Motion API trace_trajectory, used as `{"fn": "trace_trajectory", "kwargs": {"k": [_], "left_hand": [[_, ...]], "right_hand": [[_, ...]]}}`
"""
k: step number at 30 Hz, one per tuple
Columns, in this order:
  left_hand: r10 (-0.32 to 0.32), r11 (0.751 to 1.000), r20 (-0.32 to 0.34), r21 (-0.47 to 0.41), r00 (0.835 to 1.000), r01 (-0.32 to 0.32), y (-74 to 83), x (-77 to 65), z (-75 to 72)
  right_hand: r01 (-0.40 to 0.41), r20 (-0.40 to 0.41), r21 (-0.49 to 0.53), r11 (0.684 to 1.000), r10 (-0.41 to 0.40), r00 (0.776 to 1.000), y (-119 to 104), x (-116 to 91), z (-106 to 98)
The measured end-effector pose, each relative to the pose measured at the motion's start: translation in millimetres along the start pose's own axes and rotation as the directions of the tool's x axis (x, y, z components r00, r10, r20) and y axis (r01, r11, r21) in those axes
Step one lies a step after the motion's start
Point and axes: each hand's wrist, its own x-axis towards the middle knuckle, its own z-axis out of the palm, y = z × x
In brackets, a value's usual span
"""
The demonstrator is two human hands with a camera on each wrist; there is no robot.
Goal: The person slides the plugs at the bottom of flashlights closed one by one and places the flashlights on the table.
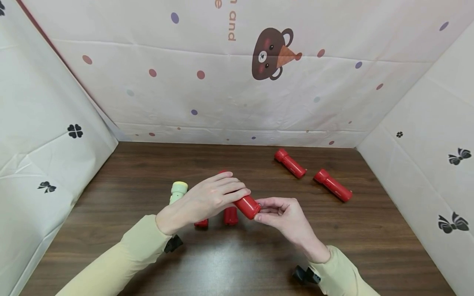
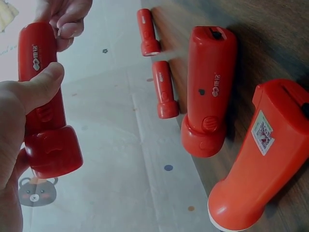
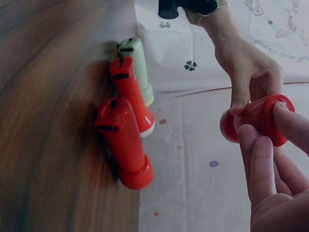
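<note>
A red flashlight [image 1: 247, 206] is held above the table in my left hand [image 1: 207, 197], whose thumb lies along its barrel in the left wrist view. The wider head of this flashlight [image 2: 53, 152] points away from my right hand [image 1: 286, 220]. Thumb and fingers of the right hand pinch the tail end, where something small and shiny shows; the fingers partly cover it. Behind and below the left hand lie two more red flashlights [image 3: 125, 140] and a pale green flashlight [image 3: 138, 65], side by side on the table and partly hidden in the head view.
Two other red flashlights, one near the back edge [image 1: 290, 163] and one to its right [image 1: 333, 186], lie slantwise on the brown wooden table [image 1: 222, 263]. White patterned sheets [image 1: 166, 94] wall in the table at the back and both sides.
</note>
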Motion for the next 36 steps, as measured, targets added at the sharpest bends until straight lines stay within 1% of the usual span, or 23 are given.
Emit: {"fn": "trace_trajectory", "kwargs": {"k": [3,7,10,12,15,19,21,22,25,31,36], "left_hand": [[0.002,1.0,0.013,-0.002,1.0,-0.002,-0.8,0.4,-0.7],[0.005,1.0,0.032,-0.01,0.999,-0.005,-2.4,0.3,-0.2],[0.005,1.0,0.045,-0.02,0.999,-0.004,-3.5,-0.3,0.6],[0.001,1.0,0.058,-0.03,0.998,0.0,-4.1,-0.4,1.0],[-0.003,0.999,0.077,-0.048,0.997,0.007,-4.7,0.5,0.8],[-0.003,0.998,0.096,-0.064,0.995,0.009,-5.8,3.3,1.4],[-0.001,0.997,0.1,-0.07,0.995,0.008,-6.5,4.7,2.0],[0.001,0.997,0.104,-0.073,0.995,0.007,-6.8,5.5,2.4],[0.005,0.996,0.119,-0.087,0.993,0.006,-7.7,6.9,4.1],[0.011,0.995,0.157,-0.101,0.988,0.005,-9.2,8.6,8.6],[0.015,0.993,0.186,-0.121,0.982,0.008,-10.2,11.4,11.8]], "right_hand": [[0.031,-0.017,-0.039,0.999,-0.032,0.999,0,-1,1],[0.103,-0.043,-0.107,0.989,-0.108,0.993,0,-5,3],[0.171,-0.058,-0.168,0.971,-0.183,0.981,1,-7,4],[0.218,-0.067,-0.208,0.954,-0.236,0.969,2,-8,4],[0.29,-0.076,-0.277,0.916,-0.322,0.944,2,-9,4],[0.393,-0.07,-0.354,0.848,-0.444,0.893,5,-9,3],[0.435,-0.066,-0.375,0.819,-0.492,0.868,6,-8,3],[0.448,-0.065,-0.383,0.808,-0.507,0.859,7,-8,3],[0.464,-0.066,-0.408,0.786,-0.532,0.844,7,-8,4],[0.452,-0.069,-0.473,0.756,-0.543,0.837,8,-11,5],[0.446,-0.072,-0.506,0.738,-0.551,0.831,11,-13,5]]}}
